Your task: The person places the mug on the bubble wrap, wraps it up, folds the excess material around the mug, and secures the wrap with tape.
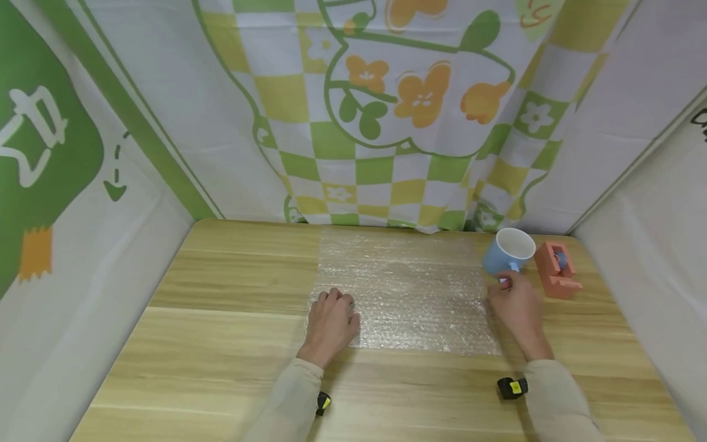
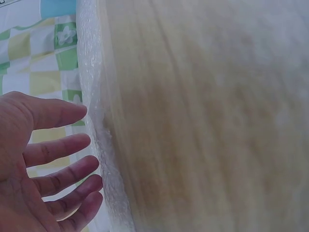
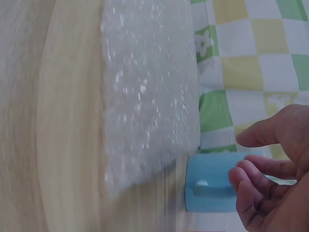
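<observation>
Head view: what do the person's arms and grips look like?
Left sleeve and right sleeve: both long, pale beige. A small black device with a yellow marking shows beside each. Left grip and right grip: no gloves.

Long, plain sleeves in pale beige are worn on both arms, the left sleeve (image 1: 289, 393) and the right sleeve (image 1: 560, 396) being matched in colour. The cloth is softly creased and is ended at the wrist by a narrow left cuff (image 1: 309, 366) and right cuff (image 1: 540, 364). The left hand (image 1: 330, 319) and right hand (image 1: 519, 307) are left bare. Beside each forearm a small black, boxy device is seen: the left wrist camera (image 1: 322, 404), partly hidden by the sleeve, and the right wrist camera (image 1: 512, 388). Each is marked with bright yellow.
</observation>
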